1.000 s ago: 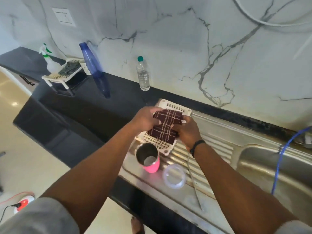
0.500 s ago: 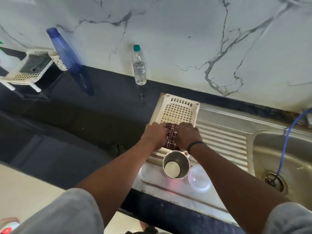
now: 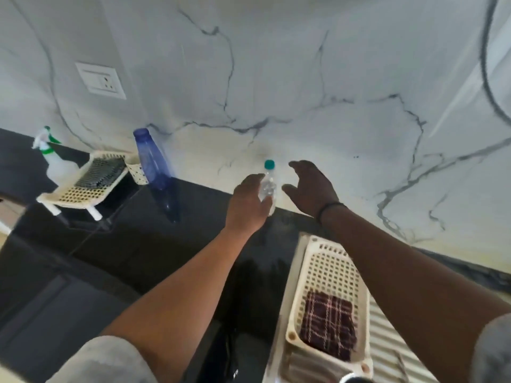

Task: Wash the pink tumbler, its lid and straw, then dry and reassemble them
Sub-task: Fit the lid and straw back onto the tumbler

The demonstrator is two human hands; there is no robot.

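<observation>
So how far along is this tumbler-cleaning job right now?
Done, by the look of it: the checked cloth lies folded in the white basket by the sink. In hand: both hands reach toward the small clear bottle at the wall; the left hand is at it, the right hand is open beside it. Left: unclear. Only a rim shows at the bottom edge, so I cannot tell whether the tumbler is reassembled.

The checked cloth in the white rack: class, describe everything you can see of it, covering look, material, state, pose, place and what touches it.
The cloth is dark maroon with a pale checked pattern and looks like woven fabric. It lies folded into a flat, roughly rectangular pad on the near part of the perforated white rack, which alone touches it. Neither hand is on it. Whether it is wet cannot be told.
</observation>
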